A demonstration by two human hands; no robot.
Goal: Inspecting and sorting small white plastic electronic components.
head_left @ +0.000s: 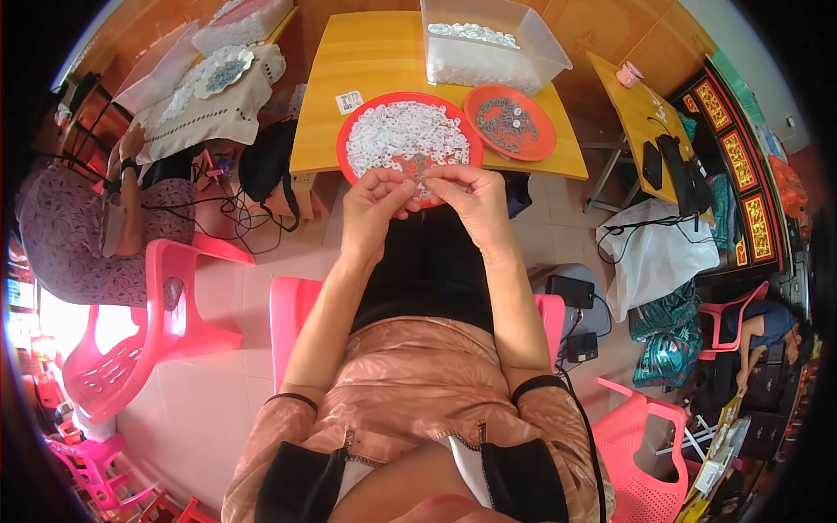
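Note:
My left hand [377, 209] and my right hand [471, 202] meet over the near rim of a red round tray [343, 148]. Both have thumb and fingers pinched together, and what they hold between them is too small to make out. Many small white plastic pieces [405, 126] fill the tray, with a little heap of small grey metal pieces [418, 164] just beyond my fingertips. To the right, a smaller orange-red plate [536, 144] carries more grey metal pieces [501, 124] and a couple of round white ones.
The trays rest on a yellow table [357, 52]. A clear plastic bin [488, 65] of white pieces stands behind them, and a small white card [349, 102] lies left. At left, another person [105, 218] sits beside a pink chair [157, 322]. A white bag [654, 253] lies at right.

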